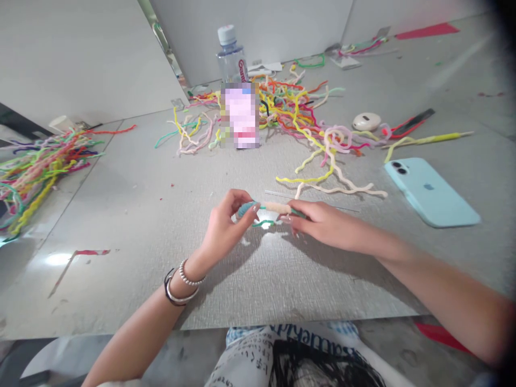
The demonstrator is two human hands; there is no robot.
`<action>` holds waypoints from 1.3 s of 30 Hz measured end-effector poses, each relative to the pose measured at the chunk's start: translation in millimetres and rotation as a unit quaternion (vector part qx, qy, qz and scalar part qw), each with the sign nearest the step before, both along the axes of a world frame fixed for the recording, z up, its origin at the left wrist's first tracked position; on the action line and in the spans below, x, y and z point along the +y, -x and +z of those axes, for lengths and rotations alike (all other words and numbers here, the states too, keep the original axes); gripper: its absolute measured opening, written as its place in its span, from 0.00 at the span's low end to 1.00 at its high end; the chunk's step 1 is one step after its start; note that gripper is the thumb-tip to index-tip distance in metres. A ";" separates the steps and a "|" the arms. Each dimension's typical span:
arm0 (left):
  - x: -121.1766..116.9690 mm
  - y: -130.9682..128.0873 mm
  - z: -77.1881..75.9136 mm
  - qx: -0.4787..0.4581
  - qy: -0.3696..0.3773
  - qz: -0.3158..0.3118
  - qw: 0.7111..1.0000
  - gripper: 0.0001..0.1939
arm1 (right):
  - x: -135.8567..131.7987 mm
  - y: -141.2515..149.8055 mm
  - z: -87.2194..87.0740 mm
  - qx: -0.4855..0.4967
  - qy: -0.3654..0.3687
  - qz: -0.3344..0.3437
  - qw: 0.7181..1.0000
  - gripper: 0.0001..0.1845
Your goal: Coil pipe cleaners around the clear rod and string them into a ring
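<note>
My left hand [231,220] pinches the coiled blue pipe cleaner [246,208] at the left end of a small craft piece. A green stem joins it to a tightly wound cream pipe cleaner [277,207]. My right hand [316,223] has its fingers closed round the right end of the same piece, beside the cream coil, where green shows between the fingers. A loose green pipe cleaner end [264,222] hangs just below, between both hands. Behind my fingers, a thin clear rod [278,193] lies on the table, partly hidden by my right hand.
Tangled pipe cleaners [290,107] spread behind a propped phone [246,118] and a water bottle [231,56]. Another bundle [44,172] lies at the left. To the right are a light blue phone [433,193], a white oval case [366,121] and a yellow-wrapped stick [443,137].
</note>
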State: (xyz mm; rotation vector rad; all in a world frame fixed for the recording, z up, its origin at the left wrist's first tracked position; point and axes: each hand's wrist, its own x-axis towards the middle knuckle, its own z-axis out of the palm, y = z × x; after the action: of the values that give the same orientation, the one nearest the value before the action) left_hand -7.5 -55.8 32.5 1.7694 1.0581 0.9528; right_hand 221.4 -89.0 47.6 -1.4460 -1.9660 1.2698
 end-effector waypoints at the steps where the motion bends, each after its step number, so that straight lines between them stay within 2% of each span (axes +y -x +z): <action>1: 0.8 0.6 0.0 0.000 0.002 0.002 1.000 0.10 | -0.1 -1.3 0.9 -0.032 -0.007 0.013 0.999 0.15; 4: 2.1 2.2 3.8 0.035 -0.023 -0.022 0.999 0.14 | -1.1 -1.7 1.9 -0.103 -0.065 0.031 0.992 0.16; 7: -0.6 1.7 9.6 0.095 -0.076 -0.113 0.986 0.18 | -3.9 3.3 -0.6 -0.160 -0.166 0.063 0.971 0.16; 9: -5.7 -0.4 12.1 0.122 -0.112 -0.154 0.974 0.16 | -6.3 7.8 -3.4 -0.180 -0.231 0.096 0.952 0.17; 11: -12.3 -2.9 12.9 0.136 -0.142 -0.164 0.967 0.09 | -8.3 11.5 -5.8 -0.191 -0.273 0.117 0.936 0.18; 13: -18.1 -4.8 12.6 0.141 -0.161 -0.160 0.964 0.05 | -9.3 13.0 -6.8 -0.199 -0.293 0.124 0.927 0.19; 17: -20.8 -4.8 10.8 0.152 -0.171 -0.127 0.965 0.05 | -7.6 9.2 -5.0 -0.209 -0.328 0.100 0.916 0.19; 24: -11.0 -3.0 10.8 0.149 -0.123 -0.057 0.980 0.05 | 0.6 -1.7 -0.5 -0.241 -0.382 0.030 0.892 0.19; 39: -8.1 -3.1 15.2 0.090 -0.028 -0.036 0.995 0.09 | 3.8 -9.2 2.1 -0.271 -0.385 -0.019 0.882 0.20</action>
State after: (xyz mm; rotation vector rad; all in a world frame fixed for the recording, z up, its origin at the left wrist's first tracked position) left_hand -4.4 -63.9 47.7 1.9548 1.0799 0.7979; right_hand 230.6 -85.2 49.6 -1.4530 -2.3506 -0.0396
